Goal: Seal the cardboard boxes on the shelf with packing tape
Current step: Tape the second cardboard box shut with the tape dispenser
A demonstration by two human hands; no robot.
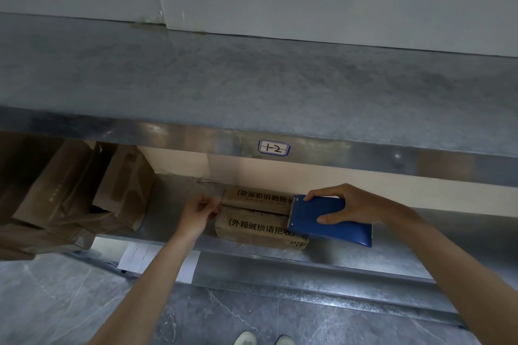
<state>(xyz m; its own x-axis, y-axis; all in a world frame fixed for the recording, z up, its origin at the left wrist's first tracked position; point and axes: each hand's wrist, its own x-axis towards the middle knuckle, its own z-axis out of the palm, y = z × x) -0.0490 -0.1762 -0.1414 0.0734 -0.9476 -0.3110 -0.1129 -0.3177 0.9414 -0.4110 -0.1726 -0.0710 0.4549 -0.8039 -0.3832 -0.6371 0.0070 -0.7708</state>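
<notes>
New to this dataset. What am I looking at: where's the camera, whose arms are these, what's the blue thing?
There is no robot here. A person wears one wide-angle camera on their head, so this single picture looks forward and down along their own bare arms, with their shoes at the bottom edge. They face a metal shelf with a cardboard box lying on it. The right hand grips a blue tape dispenser resting on the box. The left hand pinches what looks like the tape end at the box's left side, though clear tape is hard to see. More boxes are piled further left.
</notes>
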